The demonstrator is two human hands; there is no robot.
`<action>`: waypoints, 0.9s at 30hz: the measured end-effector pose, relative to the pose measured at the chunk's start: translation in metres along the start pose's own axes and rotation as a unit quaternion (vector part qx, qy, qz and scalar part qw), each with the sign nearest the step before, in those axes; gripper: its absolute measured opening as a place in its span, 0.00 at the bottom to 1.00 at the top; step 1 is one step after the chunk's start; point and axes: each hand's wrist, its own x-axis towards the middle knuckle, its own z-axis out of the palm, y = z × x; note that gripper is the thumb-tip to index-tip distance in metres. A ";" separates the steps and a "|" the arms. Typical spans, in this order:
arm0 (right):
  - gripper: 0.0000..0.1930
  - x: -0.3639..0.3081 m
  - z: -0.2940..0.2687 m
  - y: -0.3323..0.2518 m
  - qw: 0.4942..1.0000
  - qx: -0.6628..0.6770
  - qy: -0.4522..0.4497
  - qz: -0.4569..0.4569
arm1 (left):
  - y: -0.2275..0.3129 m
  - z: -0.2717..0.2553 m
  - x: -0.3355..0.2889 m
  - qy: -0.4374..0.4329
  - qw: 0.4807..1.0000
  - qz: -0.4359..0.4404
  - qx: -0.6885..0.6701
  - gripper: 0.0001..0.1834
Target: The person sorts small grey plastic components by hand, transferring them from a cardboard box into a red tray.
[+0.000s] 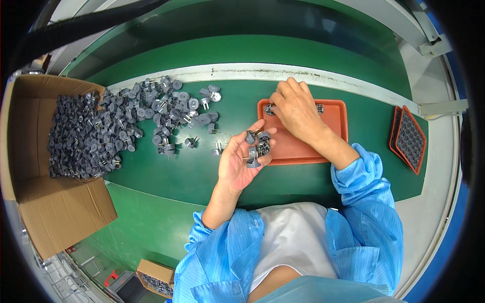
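My left hand (237,160) is palm up in front of the tray's left side, its fingers curled around several grey plugs (252,157) with metal pins. Over the far part of an orange-red tray (308,155) is my right hand (295,108), back upward and fingers bent down together. Whatever its fingertips pinch is hidden beneath them. Inside the tray, one plug (269,110) shows to the left of that hand, and another plug (320,108) peeks out on its right. The tray's near part is bare.
Left of my hands, a heap of loose plugs (151,113) spills from a tipped cardboard box (30,136) onto the green table (166,189). Filled orange-red trays (409,139) stand at the right end. A pale ledge (237,71) runs behind. A smaller box (154,270) sits below the table.
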 end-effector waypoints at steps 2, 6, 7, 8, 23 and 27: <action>0.05 0.000 0.005 0.001 1.000 -0.003 0.004 -0.014 | 0.001 0.000 -0.002 0.015 1.000 0.003 0.012 0.28; 0.06 0.001 0.006 -0.001 1.000 0.008 0.009 -0.019 | -0.002 0.002 -0.004 0.053 0.993 0.033 0.097 0.32; 0.06 0.001 0.001 -0.005 0.999 0.038 0.035 -0.006 | -0.004 0.002 -0.004 0.064 0.984 0.046 0.158 0.34; 0.07 0.000 -0.003 -0.009 0.996 0.069 0.060 0.006 | -0.004 0.002 -0.005 0.065 0.984 0.048 0.157 0.34; 0.02 -0.052 -0.007 -0.045 0.839 0.520 -0.045 0.155 | -0.026 0.004 -0.014 0.005 0.832 0.142 0.536 0.33; 0.02 -0.046 -0.011 -0.046 0.680 0.683 -0.046 0.264 | -0.017 0.004 -0.020 0.016 0.818 0.120 0.562 0.30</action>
